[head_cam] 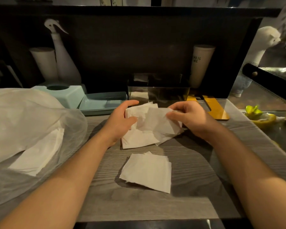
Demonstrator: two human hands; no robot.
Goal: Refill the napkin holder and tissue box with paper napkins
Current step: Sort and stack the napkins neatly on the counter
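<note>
Both hands work over a grey wood-grain tabletop (180, 210). The left hand (120, 120) curls its fingers and thumb round the left side of a loose bunch of white paper napkins (139, 138), whose lower edge rests on the tabletop. The right hand (186, 115) pinches the top edge of a single napkin sheet (157, 119) that lies against the front of that bunch. Nearer the person, a small separate stack of napkins (149, 172) lies flat on the tabletop, apart from the held bunch.

Just behind the hands stands a shiny metal napkin holder (158, 91), with a little white paper visible at its top left. To its left sit a pale blue tray (102, 101) and a pale blue tissue box (63, 92) with a round opening on top. A large translucent plastic bag (23, 116) with more napkins inside fills the left side. A white spray bottle (63, 58) and a beige tumbler (201, 63) stand at the back.
</note>
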